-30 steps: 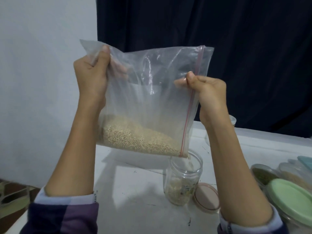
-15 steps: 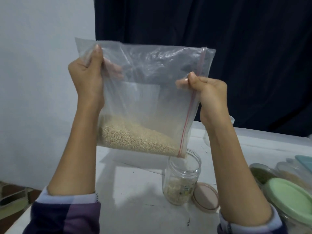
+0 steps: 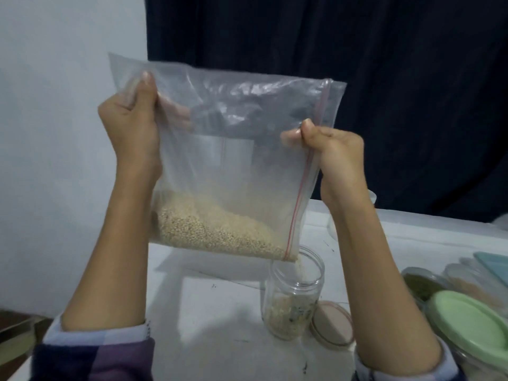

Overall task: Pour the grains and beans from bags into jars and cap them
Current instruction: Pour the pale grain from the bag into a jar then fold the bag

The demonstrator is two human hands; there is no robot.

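Grain now spills into the jar (image 3: 294, 295) from the bag (image 3: 233, 160), pinched between both hands (image 3: 132, 125).

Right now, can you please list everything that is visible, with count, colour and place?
bag: one, clear with a red zip line, held up over the jar, tilted
grains: beige, in the bag's lower part, spilling from its corner into the jar
jar: one, clear, open, on the table, partly filled
lid: one, pinkish, flat on the table right of the jar
table: one, white
containers: several at right edge, nearest with a green lid
curtain: dark, behind
hands: left and right, each pinching the bag
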